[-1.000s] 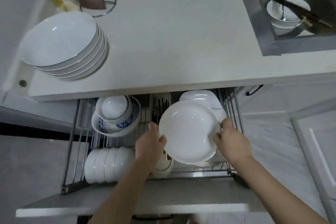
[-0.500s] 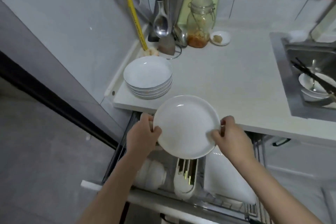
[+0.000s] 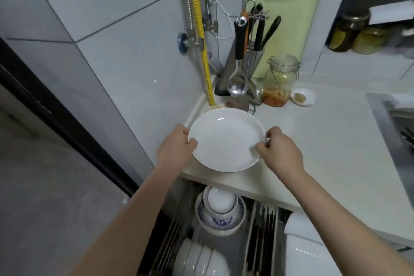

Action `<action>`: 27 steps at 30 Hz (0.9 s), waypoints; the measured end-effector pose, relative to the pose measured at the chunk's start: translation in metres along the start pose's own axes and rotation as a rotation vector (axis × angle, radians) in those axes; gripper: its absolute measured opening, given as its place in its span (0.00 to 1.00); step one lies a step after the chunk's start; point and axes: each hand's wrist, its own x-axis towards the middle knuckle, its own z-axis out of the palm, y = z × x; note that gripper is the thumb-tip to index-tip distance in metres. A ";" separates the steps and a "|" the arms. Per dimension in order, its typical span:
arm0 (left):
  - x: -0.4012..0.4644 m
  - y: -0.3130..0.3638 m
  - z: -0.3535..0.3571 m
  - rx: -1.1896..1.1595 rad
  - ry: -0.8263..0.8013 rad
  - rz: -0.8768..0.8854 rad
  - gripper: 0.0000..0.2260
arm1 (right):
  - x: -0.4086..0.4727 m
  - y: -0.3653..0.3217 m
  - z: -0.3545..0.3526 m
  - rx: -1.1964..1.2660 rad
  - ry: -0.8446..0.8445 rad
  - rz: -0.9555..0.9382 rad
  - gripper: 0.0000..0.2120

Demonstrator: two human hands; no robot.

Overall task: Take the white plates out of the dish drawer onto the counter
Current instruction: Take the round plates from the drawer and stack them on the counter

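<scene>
Your plate (image 3: pixel 226 141), up from the dish drawer (image 3: pixel 224 242) below, now hangs over the tabletop (image 3: pixel 324 152); left hand (image 3: pixel 174 150) and right hand (image 3: pixel 280 152) each keep a closed grip on its rim.

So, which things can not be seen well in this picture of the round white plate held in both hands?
Head view only:
- Stack of plates on the counter: hidden under the round white plate that the left hand and right hand hold.
- Steel sink: cut off by the right edge.
- Wire dish drawer: its front is cut off by the bottom edge.
- Dark jars at top right: blurred.
</scene>
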 end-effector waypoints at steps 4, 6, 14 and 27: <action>0.032 -0.009 0.004 -0.012 -0.024 -0.060 0.06 | 0.025 -0.012 0.019 -0.018 -0.027 0.035 0.11; 0.044 -0.013 0.009 -0.001 -0.029 -0.090 0.07 | 0.035 -0.014 0.029 -0.021 -0.050 0.057 0.11; 0.067 -0.029 0.033 0.038 -0.078 -0.095 0.07 | 0.058 -0.007 0.061 -0.048 -0.100 0.104 0.11; 0.081 -0.035 0.051 0.126 -0.064 -0.063 0.05 | 0.066 0.001 0.078 -0.047 -0.126 0.128 0.11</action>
